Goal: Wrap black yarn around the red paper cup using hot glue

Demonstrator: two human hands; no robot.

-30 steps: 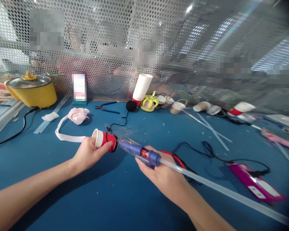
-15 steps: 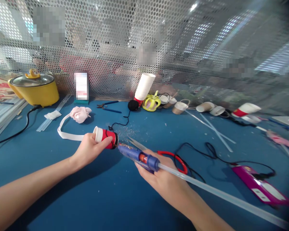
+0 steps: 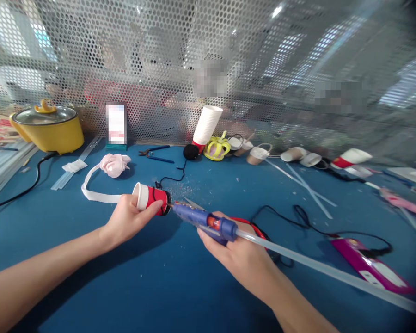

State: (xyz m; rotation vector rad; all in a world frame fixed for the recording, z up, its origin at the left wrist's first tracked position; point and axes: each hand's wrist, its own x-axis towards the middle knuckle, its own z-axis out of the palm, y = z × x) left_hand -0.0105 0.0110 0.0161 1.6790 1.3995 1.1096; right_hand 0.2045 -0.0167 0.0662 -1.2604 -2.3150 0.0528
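Observation:
My left hand [image 3: 130, 219] is closed around a red and white paper cup [image 3: 152, 198], tipped on its side with its mouth toward the left. Black yarn wraps the cup's base end, and a strand leads back to a black yarn ball [image 3: 191, 151]. A white ribbon [image 3: 102, 196] runs from behind my left hand to a pale pink fabric flower [image 3: 114, 165]. In my right hand [image 3: 235, 252] is a blue hot glue gun [image 3: 197, 216], its nozzle at the cup's base. A long clear glue stick [image 3: 298, 259] sticks out of its rear. Red-handled scissors [image 3: 244, 221] lie partly hidden behind my right hand.
A yellow electric pot [image 3: 50, 129] stands at the back left, near a phone [image 3: 116, 124] and pliers [image 3: 157, 154]. Stacked cups [image 3: 208, 125], a yellow woven basket [image 3: 217, 147] and small cups line the perforated metal screen [image 3: 159, 60]. A purple power strip [image 3: 370, 263] lies at right.
The glue gun and my right hand have shifted slightly right, with the nozzle backing a little from the cup's base. My left hand keeps the cup almost where it was.

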